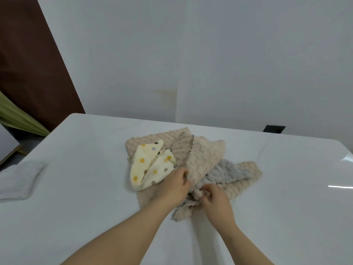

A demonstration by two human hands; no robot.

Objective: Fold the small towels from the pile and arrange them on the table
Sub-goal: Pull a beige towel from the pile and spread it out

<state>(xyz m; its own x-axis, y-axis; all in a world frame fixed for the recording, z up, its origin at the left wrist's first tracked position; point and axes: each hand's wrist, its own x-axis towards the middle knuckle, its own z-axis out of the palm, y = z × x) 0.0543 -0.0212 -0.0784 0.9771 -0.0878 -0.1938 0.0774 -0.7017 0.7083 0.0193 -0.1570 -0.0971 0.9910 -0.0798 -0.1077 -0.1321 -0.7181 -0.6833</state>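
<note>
Down near the front of the bench (86,217), both hands are in the towel pile (180,148): left hand (174,186) pinching a beige towel (204,159) edge, right hand (216,199) gripping the bunched grey towel (223,171). Polka-dot towel (150,167) sits just past the left hand.

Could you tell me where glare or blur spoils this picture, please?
Head view: glare streaks the table at its right edge; the white towel at the left margin is smeared; wide-angle bending tilts the wall; the left hand and right hand gripping the towel pile look fairly sharp, shadows faint.
</note>
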